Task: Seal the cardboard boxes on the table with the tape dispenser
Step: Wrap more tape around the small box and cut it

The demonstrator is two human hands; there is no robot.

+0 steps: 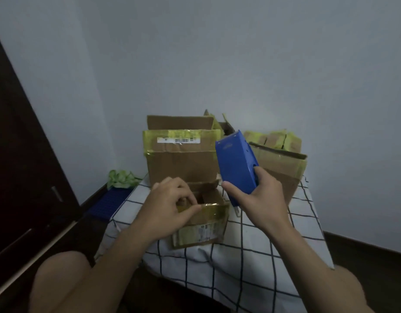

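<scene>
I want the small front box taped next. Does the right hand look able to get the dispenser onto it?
Probably yes: the right hand holds the dispenser beside the small box, nothing between them, though the left hand pinches its flap.

Small box (201, 224) before big box (181, 159)

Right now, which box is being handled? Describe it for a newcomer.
On the checked tablecloth, cardboard boxes cluster by the wall. The small box sits nearest the person, rim pinched by the left hand. Its neighbours all stand taller.
</scene>
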